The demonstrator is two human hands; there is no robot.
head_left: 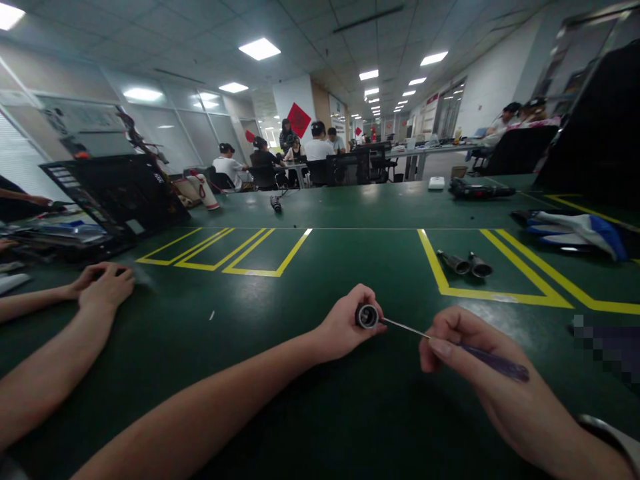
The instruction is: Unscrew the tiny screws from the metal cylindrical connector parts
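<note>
My left hand is closed around a short dark cylindrical part, whose round metal-rimmed opening faces me. A screwdriver with a dark purple handle and a long thin shaft is gripped in my right hand, thumb and fingers pinching it near where the shaft meets the handle. The shaft points left, and its tip is at the right side of the cylindrical part, by my left fingertips. Whether the tip touches the part or enters it is too small to tell. Both hands are above the green table.
Two metal conical parts lie inside a yellow taped outline at right. Farther back are a power tool, a white box and blue-white gloves. Another person's hands rest at left, near a black panel.
</note>
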